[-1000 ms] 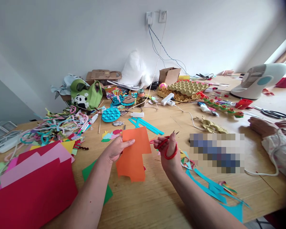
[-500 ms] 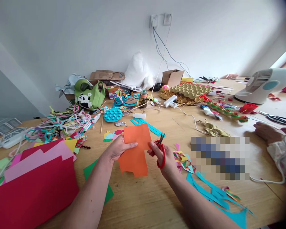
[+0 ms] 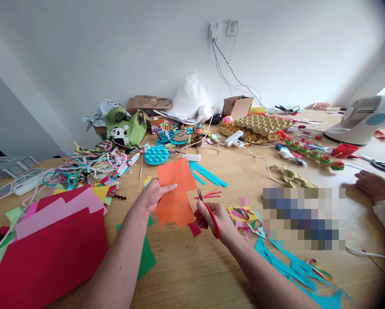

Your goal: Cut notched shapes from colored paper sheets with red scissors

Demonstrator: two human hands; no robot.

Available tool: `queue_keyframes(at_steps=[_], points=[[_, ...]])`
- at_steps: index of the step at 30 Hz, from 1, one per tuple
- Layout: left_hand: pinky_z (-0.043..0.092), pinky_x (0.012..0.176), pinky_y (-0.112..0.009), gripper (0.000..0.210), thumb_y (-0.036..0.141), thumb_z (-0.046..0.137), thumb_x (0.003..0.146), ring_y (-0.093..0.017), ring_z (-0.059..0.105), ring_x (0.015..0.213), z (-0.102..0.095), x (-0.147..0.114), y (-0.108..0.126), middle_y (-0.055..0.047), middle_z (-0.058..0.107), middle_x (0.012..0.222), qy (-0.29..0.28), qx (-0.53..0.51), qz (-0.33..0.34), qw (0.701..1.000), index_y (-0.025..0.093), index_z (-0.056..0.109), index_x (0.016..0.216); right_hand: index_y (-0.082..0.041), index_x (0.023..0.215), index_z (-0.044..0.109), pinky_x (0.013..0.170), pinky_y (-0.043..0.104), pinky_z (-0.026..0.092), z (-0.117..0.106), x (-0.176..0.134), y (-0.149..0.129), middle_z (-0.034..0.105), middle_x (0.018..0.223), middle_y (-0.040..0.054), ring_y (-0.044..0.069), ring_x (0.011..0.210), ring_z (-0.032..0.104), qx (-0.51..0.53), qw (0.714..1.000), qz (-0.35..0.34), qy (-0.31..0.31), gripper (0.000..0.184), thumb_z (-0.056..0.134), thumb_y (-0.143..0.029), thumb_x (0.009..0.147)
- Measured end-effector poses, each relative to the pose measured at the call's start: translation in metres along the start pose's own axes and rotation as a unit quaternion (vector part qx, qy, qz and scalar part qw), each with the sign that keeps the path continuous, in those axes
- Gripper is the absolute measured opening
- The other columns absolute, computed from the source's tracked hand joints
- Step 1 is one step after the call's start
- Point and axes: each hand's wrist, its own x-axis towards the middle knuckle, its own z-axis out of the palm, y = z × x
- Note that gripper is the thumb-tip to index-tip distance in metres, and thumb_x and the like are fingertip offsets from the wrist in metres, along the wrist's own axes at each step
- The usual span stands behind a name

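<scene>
An orange sheet of paper (image 3: pixel 176 197), with notches cut from its right and lower edges, is pinched at its left side by my left hand (image 3: pixel 154 194), thumb on top. My right hand (image 3: pixel 216 216) grips red-handled scissors (image 3: pixel 212 216), their dark blades pointing up and a little left. The blades stand beside the sheet's right edge, close to its notch. Thin red paper strips (image 3: pixel 212 195) lie just beyond the blades. A dark pink scrap (image 3: pixel 194 229) shows by the sheet's lower right corner. Green paper (image 3: pixel 146 257) lies partly under my left forearm.
Red and pink paper sheets (image 3: pixel 60 244) cover the table's left, with a pipe-cleaner pile (image 3: pixel 89 165) behind. Blue paper offcuts (image 3: pixel 289 264) lie right. Egg trays (image 3: pixel 263 124), a panda bag (image 3: pixel 126 128) and a fan (image 3: pixel 359 120) stand farther back. Another person's hand (image 3: pixel 372 185) rests at far right.
My right hand has drawn away from the orange sheet, and the scissors now point up-left beside it. The sheet has shifted slightly left and up, uncovering red strips and a pink scrap.
</scene>
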Motion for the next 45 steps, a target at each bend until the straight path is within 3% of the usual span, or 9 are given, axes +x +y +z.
queue_keyframes(at_steps=[3,6,10,13,20,27,45], points=[[0.051,0.083,-0.042,0.048,0.025,0.077,0.061,-0.028,0.067,0.088,-0.006,0.000,0.004,-0.013,0.070,0.100,0.036,-0.010,0.038,0.999,0.013,0.065,0.106,-0.014,0.059,0.057,0.043,0.020,0.038,0.002,-0.003,-0.002,0.063,0.051,0.0058,0.013,0.045,0.056,-0.047,0.998,-0.012,-0.035,0.048,0.054,-0.058,0.077],[0.050,0.086,-0.039,0.047,0.024,0.079,0.057,-0.026,0.067,0.089,-0.014,0.001,0.011,-0.011,0.071,0.098,0.117,-0.036,0.091,0.988,0.014,0.066,0.100,-0.014,0.056,0.056,0.041,0.019,0.033,0.006,-0.008,-0.005,0.064,0.052,0.0045,0.012,0.046,0.055,-0.125,0.988,-0.048,-0.071,0.045,0.059,-0.055,0.075],[0.051,0.084,-0.038,0.041,0.021,0.079,0.055,-0.025,0.067,0.087,-0.018,0.002,0.015,-0.008,0.072,0.094,0.172,-0.045,0.108,0.978,0.016,0.067,0.094,-0.015,0.054,0.055,0.040,0.019,0.028,0.008,-0.009,-0.006,0.062,0.050,0.0024,0.010,0.043,0.050,-0.198,0.976,-0.080,-0.035,0.044,0.062,-0.054,0.072],[0.051,0.085,-0.039,0.039,0.022,0.078,0.058,-0.026,0.066,0.090,-0.014,0.002,0.011,-0.009,0.071,0.097,0.124,-0.032,0.097,0.987,0.015,0.068,0.095,-0.015,0.054,0.055,0.042,0.019,0.032,0.003,-0.005,-0.004,0.062,0.050,0.0034,0.011,0.046,0.053,-0.168,0.983,-0.067,-0.003,0.045,0.057,-0.054,0.077],[0.048,0.088,-0.044,0.051,0.024,0.079,0.057,-0.030,0.064,0.095,0.008,-0.001,0.002,-0.012,0.069,0.103,0.008,-0.005,0.012,1.000,0.014,0.066,0.106,-0.014,0.064,0.058,0.045,0.020,0.037,-0.004,0.002,0.002,0.063,0.056,0.0060,0.012,0.048,0.055,-0.069,0.997,-0.010,-0.019,0.052,0.045,-0.061,0.081],[0.045,0.091,-0.043,0.057,0.025,0.078,0.060,-0.028,0.065,0.093,0.012,-0.003,0.003,-0.012,0.071,0.099,0.001,0.018,-0.010,1.000,0.015,0.062,0.113,-0.014,0.066,0.058,0.045,0.021,0.039,-0.001,0.001,-0.001,0.061,0.053,0.0043,0.011,0.046,0.053,-0.021,1.000,0.001,0.000,0.053,0.046,-0.064,0.078],[0.048,0.087,-0.044,0.052,0.023,0.076,0.062,-0.029,0.065,0.092,0.015,-0.003,0.000,-0.013,0.068,0.105,-0.026,0.010,-0.012,1.000,0.014,0.062,0.112,-0.013,0.062,0.057,0.041,0.020,0.038,-0.002,-0.002,-0.003,0.059,0.049,0.0039,0.011,0.042,0.052,-0.012,1.000,0.021,0.013,0.056,0.047,-0.066,0.076]])
